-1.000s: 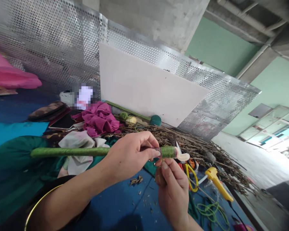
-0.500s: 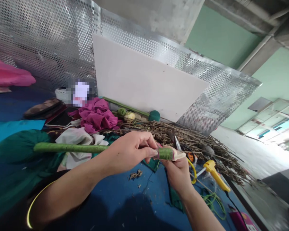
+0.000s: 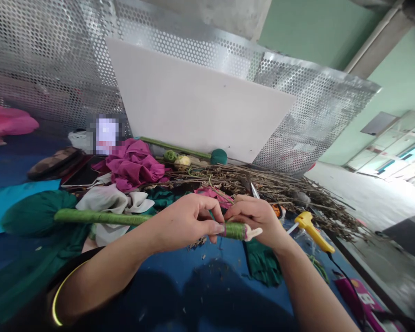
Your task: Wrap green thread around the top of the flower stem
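My left hand (image 3: 190, 221) is closed around a green yarn-wrapped stick (image 3: 100, 216), which lies nearly level, its left end by a dark green fabric bundle (image 3: 38, 212). A pale, bare tip (image 3: 254, 233) sticks out at its right end. My right hand (image 3: 257, 219) is closed, its fingers pinched at the far side of the stick beside the left fingertips. A thin green yarn (image 3: 212, 184) runs toward those fingers; the pinch itself is mostly hidden.
Behind the hands lie dried stalks (image 3: 280, 180), scissors (image 3: 254, 190) and magenta cloth (image 3: 134, 163). A yellow glue gun (image 3: 311, 230) with a black cord sits at right. Dark green fabric (image 3: 263, 263) lies below my right wrist. A white board (image 3: 200, 106) leans on perforated metal.
My right hand has moved from below the stick's right end to its upper, far side. My left hand keeps its hold, and the view has shifted slightly.
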Action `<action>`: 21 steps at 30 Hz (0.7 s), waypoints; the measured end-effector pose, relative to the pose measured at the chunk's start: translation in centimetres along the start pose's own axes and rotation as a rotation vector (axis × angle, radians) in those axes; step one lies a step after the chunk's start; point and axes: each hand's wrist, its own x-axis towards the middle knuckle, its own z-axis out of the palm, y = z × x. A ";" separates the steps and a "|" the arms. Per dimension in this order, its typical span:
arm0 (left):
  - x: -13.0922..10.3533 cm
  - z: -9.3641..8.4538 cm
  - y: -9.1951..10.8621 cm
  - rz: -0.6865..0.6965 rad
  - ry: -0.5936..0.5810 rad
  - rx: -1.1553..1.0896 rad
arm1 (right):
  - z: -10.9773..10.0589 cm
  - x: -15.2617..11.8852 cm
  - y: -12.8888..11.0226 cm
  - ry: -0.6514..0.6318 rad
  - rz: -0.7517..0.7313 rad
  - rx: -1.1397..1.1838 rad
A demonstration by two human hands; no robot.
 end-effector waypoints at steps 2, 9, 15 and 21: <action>0.3 0.4 -0.3 -0.040 -0.012 -0.018 | -0.3 0.0 0.2 -0.038 0.021 -0.034; 1.1 1.4 -1.0 -0.061 -0.007 0.029 | -1.0 0.0 -0.4 -0.047 -0.026 -0.306; 1.3 1.4 -0.9 -0.008 0.022 0.184 | -1.0 -0.3 -2.3 -0.034 0.026 -0.403; 1.2 1.4 -1.0 0.074 0.173 0.306 | 0.4 -0.5 -4.0 0.071 -0.020 -0.673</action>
